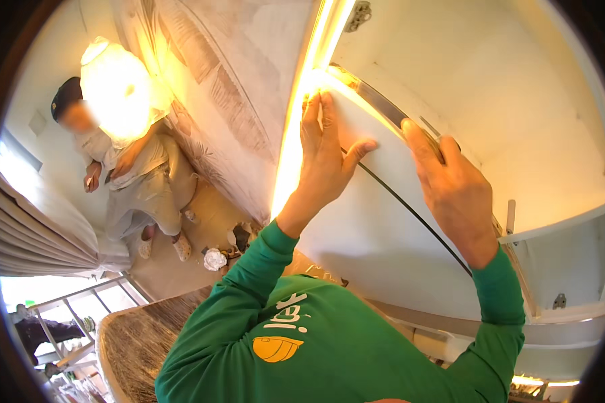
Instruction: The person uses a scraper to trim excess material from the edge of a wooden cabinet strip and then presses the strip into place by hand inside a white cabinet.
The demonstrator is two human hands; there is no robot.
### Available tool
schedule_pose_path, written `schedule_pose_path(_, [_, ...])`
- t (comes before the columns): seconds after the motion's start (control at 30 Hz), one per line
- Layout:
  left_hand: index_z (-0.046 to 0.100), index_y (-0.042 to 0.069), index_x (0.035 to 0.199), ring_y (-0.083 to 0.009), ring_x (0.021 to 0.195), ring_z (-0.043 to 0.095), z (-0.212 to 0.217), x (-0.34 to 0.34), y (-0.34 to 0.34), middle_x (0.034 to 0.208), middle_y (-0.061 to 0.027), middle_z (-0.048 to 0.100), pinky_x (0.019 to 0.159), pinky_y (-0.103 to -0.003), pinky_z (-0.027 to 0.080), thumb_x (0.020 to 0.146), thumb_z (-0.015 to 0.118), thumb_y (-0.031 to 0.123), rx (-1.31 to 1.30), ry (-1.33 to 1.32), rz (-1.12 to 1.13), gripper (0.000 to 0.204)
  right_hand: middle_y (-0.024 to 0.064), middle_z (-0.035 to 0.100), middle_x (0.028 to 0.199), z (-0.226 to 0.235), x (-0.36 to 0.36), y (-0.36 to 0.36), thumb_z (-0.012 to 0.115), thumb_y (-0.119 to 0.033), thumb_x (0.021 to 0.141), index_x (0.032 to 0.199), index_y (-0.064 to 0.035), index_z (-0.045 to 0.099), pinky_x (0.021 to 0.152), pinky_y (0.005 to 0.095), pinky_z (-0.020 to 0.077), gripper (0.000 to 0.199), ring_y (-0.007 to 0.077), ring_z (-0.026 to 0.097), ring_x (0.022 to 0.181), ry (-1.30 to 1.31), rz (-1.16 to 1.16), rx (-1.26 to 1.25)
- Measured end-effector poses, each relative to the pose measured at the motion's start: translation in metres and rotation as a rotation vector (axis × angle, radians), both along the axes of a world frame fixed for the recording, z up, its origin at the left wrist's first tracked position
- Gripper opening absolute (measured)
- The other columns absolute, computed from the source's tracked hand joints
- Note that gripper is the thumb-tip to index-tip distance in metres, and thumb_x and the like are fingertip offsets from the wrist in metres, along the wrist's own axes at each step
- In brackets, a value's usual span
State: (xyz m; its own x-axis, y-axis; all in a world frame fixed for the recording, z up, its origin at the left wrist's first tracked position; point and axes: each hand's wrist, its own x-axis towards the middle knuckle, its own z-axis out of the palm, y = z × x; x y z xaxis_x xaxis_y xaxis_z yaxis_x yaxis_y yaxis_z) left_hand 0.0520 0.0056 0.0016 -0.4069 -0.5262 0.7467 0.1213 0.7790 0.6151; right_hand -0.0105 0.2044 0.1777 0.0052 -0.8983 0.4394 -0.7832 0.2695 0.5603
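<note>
My left hand (321,154) lies flat against a white panel (383,221), fingers stretched up and thumb spread. Its fingertips touch the panel beside a glowing yellow light strip (290,144). My right hand (454,188) is closed around the lower end of a long, narrow strip-like piece with a dark metallic face (380,101). This piece slants up and left along the panel's edge, its far end close to the light; its exact kind I cannot make out. A thin dark line (410,208) runs across the panel between my hands.
An open white cabinet (558,255) with metal hinge plates (559,301) stands at right. Left, another person (138,168) stands behind a bright lamp (117,91). Below are a brown table (148,336), a metal ladder (67,302), a curtain (40,228) and crumpled white material (214,259).
</note>
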Motion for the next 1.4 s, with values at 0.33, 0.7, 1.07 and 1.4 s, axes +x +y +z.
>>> schedule_pose_path(0.33, [0.003, -0.004, 0.18, -0.0558, 0.168, 0.011, -0.001, 0.001, -0.003, 0.179, -0.0323, 0.01, 0.136, -0.063, 0.022, 0.107, 0.072, 0.055, -0.031, 0.001, 0.005, 0.115, 0.0031, 0.058, 0.097, -0.002, 0.01, 0.008, 0.081, -0.013, 0.094, 0.16, -0.0215, 0.066, 0.056, 0.0312, 0.0553, 0.068, 0.0151, 0.061, 0.065, 0.017, -0.036, -0.005])
schedule_pose_path(0.7, [0.003, -0.004, 0.179, -0.0556, 0.168, 0.011, -0.002, 0.001, -0.001, 0.18, -0.0327, 0.008, 0.136, -0.063, 0.022, 0.107, 0.073, 0.053, -0.016, -0.008, -0.006, 0.115, 0.0026, 0.057, 0.095, 0.0, 0.009, 0.006, 0.081, -0.015, 0.095, 0.16, -0.0216, 0.066, 0.055, 0.0311, 0.0549, 0.067, 0.0151, 0.058, 0.061, 0.003, -0.043, 0.001])
schedule_pose_path(1.07, [0.002, -0.005, 0.179, -0.0547, 0.169, 0.01, -0.002, -0.001, 0.0, 0.179, -0.0344, 0.007, 0.136, -0.062, 0.022, 0.109, 0.072, 0.049, -0.022, -0.025, 0.001, 0.113, 0.0039, 0.054, 0.092, -0.005, 0.008, 0.02, 0.078, -0.013, 0.098, 0.16, -0.0205, 0.065, 0.054, 0.0316, 0.054, 0.064, 0.0153, 0.058, 0.06, 0.03, -0.045, -0.016])
schedule_pose_path(1.4, [0.0, -0.005, 0.179, -0.0553, 0.169, 0.009, 0.002, 0.001, -0.003, 0.179, -0.0363, 0.005, 0.136, -0.061, 0.022, 0.109, 0.073, 0.049, -0.021, -0.029, -0.018, 0.114, 0.0038, 0.055, 0.094, -0.003, -0.005, 0.007, 0.078, -0.014, 0.098, 0.162, -0.0195, 0.064, 0.053, 0.0315, 0.0541, 0.066, 0.015, 0.058, 0.061, -0.046, 0.014, -0.022])
